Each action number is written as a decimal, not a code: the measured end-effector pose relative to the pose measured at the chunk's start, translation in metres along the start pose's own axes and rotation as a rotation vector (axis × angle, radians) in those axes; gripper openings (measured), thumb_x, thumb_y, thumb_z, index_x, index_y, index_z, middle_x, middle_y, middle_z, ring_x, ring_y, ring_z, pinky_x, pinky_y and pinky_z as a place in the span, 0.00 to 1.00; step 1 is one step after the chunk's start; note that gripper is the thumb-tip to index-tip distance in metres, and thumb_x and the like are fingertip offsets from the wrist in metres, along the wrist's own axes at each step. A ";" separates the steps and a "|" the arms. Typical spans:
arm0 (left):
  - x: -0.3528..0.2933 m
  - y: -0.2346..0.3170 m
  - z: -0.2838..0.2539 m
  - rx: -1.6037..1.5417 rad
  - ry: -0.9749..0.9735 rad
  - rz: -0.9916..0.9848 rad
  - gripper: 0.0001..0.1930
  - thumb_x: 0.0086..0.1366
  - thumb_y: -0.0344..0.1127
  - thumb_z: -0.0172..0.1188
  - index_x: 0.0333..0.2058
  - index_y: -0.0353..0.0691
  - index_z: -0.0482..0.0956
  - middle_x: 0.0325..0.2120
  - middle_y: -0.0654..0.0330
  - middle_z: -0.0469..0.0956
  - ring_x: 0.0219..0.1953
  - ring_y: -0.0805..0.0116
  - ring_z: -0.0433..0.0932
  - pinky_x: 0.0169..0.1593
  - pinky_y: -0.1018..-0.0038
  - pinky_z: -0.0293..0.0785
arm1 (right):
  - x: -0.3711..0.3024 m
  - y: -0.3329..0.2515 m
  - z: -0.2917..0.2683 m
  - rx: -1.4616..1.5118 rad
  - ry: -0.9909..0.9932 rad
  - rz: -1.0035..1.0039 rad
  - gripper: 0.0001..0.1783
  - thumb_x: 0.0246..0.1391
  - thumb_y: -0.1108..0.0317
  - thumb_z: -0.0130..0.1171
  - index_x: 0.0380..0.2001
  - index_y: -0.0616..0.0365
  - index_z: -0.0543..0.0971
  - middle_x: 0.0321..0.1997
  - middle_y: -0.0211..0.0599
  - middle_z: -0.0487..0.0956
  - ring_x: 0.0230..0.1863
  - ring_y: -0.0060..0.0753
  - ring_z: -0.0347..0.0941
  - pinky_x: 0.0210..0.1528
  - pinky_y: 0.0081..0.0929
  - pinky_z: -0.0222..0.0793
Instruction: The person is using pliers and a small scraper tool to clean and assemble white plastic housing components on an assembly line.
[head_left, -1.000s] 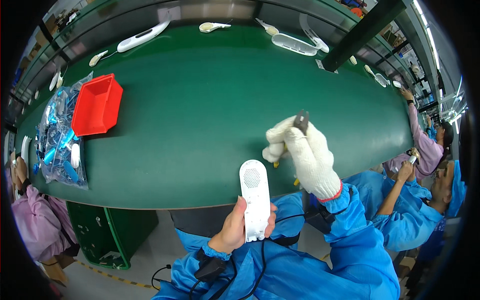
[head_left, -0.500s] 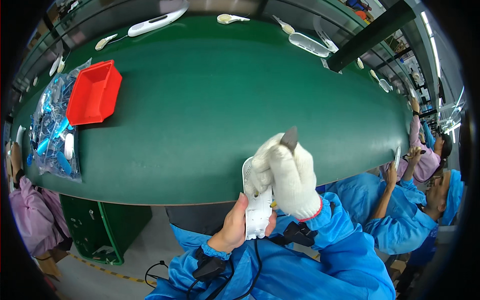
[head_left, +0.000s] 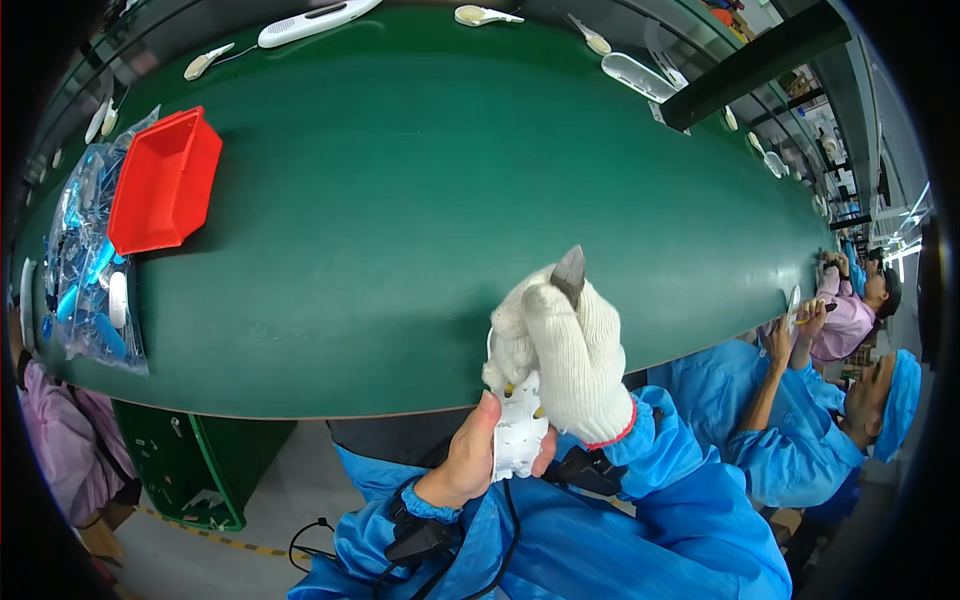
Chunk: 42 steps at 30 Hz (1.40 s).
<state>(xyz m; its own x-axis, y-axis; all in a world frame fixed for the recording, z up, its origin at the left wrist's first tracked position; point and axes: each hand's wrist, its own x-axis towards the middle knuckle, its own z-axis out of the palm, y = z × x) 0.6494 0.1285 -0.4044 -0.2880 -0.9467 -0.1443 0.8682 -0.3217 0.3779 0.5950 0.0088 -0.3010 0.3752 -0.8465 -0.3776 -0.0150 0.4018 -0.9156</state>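
My left hand point(head_left: 468, 455) is bare and closed around the lower part of a white plastic housing point(head_left: 516, 440), thumb along its left edge. The housing's moulded inner side faces up, just off the near edge of the table. Over its upper part lies my right hand point(head_left: 565, 350) in a white knitted glove, its fingers curled tight. Out of the top of that fist sticks the grey pointed end of a tool point(head_left: 569, 274). Small yellow ends show below the fist, against the housing; I cannot tell whether they belong to the tool. The glove hides most of both.
On the left of the green table point(head_left: 350, 250) stand a red bin point(head_left: 165, 185) and a clear bag of blue and white parts point(head_left: 95, 270). White hairbrush-like pieces point(head_left: 487, 16) lie along the far edge. Beside me on the right, a person in blue point(head_left: 790, 420) works.
My gloved right hand has slid slightly toward me along the housing and covers more of it. The bin and bag sit a little further left in view.
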 end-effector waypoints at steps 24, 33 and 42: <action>0.000 -0.002 0.002 0.002 0.013 -0.001 0.39 0.74 0.66 0.27 0.47 0.32 0.71 0.27 0.56 0.78 0.24 0.69 0.76 0.30 0.74 0.73 | 0.005 -0.002 -0.006 -0.010 0.028 0.040 0.18 0.67 0.56 0.53 0.35 0.63 0.75 0.20 0.30 0.71 0.18 0.19 0.65 0.23 0.25 0.70; 0.003 -0.004 0.005 -0.009 0.083 0.026 0.37 0.75 0.65 0.26 0.54 0.36 0.68 0.28 0.56 0.77 0.24 0.68 0.76 0.28 0.73 0.72 | -0.010 0.008 -0.022 -0.217 -0.082 -0.226 0.12 0.67 0.64 0.50 0.38 0.63 0.76 0.32 0.38 0.82 0.27 0.23 0.76 0.30 0.25 0.74; 0.006 -0.005 0.003 -0.007 0.027 0.055 0.35 0.75 0.63 0.25 0.59 0.38 0.64 0.28 0.54 0.78 0.24 0.66 0.77 0.28 0.72 0.72 | -0.014 0.005 -0.028 -0.301 -0.133 -0.327 0.15 0.65 0.60 0.52 0.37 0.64 0.76 0.31 0.40 0.82 0.29 0.28 0.78 0.32 0.27 0.74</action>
<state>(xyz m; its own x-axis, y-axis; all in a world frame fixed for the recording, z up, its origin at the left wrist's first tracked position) 0.6424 0.1244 -0.4048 -0.2282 -0.9622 -0.1484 0.8852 -0.2685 0.3800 0.5643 0.0125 -0.3040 0.5202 -0.8520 -0.0596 -0.1369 -0.0143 -0.9905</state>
